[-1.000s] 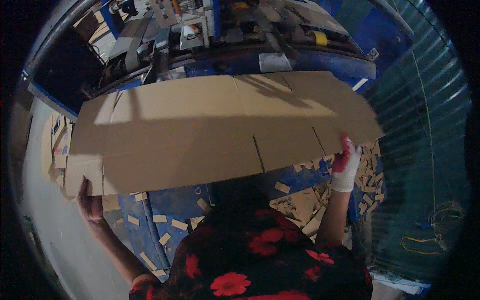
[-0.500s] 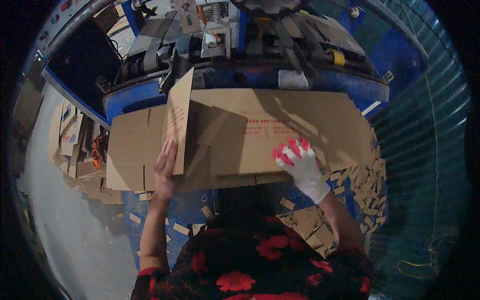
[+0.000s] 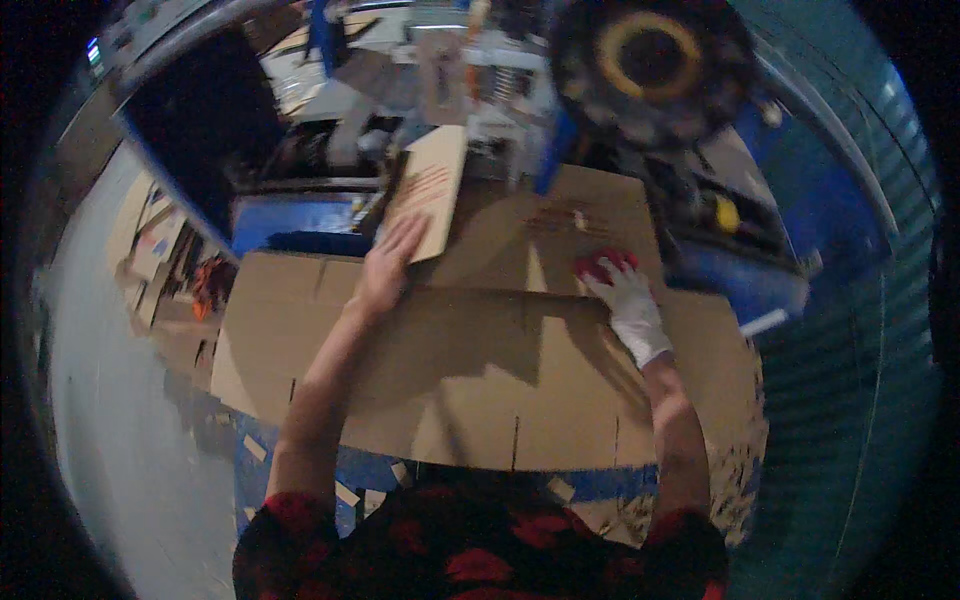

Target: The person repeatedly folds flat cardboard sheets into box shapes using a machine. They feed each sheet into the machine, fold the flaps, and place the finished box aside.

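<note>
A printed brown cardboard sheet [image 3: 490,240] lies partly under the machine head, its left panel [image 3: 435,185] folded up and tilted. My bare left hand [image 3: 398,255] rests stretched fingers against this raised panel; its thumb is hidden. My right hand [image 3: 622,290] wears a white glove with red fingertips. Its fingers lie spread on the right part of the sheet, near the front edge. Beneath is another flat cardboard sheet [image 3: 480,390] with slots along its near edge, reaching out on both sides. Motion blurs the picture somewhat.
A machine with a blue frame [image 3: 290,222] stands ahead, with a large dark wheel [image 3: 650,60] above right. Cardboard offcuts [image 3: 720,490] lie at the lower right. Stacked cardboard [image 3: 155,240] is at the left, and a corrugated green wall [image 3: 850,400] is on the right.
Both hands have moved forward, sliding the printed sheet away toward the machine. The lower sheet now shows in front of it. The view has shifted, bringing the wheel further into sight.
</note>
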### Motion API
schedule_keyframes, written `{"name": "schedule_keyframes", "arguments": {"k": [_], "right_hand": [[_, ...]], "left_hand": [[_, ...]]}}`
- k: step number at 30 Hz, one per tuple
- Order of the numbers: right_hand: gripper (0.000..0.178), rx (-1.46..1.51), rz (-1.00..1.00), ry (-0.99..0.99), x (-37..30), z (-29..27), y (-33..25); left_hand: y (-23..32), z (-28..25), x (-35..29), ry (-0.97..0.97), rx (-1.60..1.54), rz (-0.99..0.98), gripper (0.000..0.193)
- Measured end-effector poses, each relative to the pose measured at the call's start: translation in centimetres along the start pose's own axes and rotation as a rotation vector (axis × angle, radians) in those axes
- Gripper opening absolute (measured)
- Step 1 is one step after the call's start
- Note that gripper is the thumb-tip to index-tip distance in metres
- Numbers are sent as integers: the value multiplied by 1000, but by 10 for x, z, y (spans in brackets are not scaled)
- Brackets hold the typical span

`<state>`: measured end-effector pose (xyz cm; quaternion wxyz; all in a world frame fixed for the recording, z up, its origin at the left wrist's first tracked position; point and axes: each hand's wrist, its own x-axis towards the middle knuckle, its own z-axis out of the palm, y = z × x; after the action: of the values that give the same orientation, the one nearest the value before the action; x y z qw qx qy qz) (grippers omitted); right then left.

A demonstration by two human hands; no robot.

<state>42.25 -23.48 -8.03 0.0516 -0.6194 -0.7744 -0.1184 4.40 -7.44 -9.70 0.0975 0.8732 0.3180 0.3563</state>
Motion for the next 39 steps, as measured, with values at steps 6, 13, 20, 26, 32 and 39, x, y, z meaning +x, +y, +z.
{"name": "schedule_keyframes", "arguments": {"k": [6, 13, 20, 26, 32, 39], "right_hand": [[71, -180, 213, -151, 114, 4, 58], [53, 283, 309, 160, -21, -26, 35], [61, -78, 588, -114, -226, -31, -44], [57, -372, 930, -6, -299, -53, -85], [48, 1738, 1381, 936, -341, -46, -102], [35, 958, 1178, 1095, -319, -83, -64]], "left_hand": [[-36, 53, 107, -91, 323, -293, 54], [-8, -21, -38, -39, 235, -423, 47], [-9, -169, -231, -39, 694, -1199, 63], [-17, -186, -274, -140, 605, -1152, 72], [-26, -209, -265, -293, 591, -1059, 57], [16, -228, -235, -69, 938, -685, 48]]}}
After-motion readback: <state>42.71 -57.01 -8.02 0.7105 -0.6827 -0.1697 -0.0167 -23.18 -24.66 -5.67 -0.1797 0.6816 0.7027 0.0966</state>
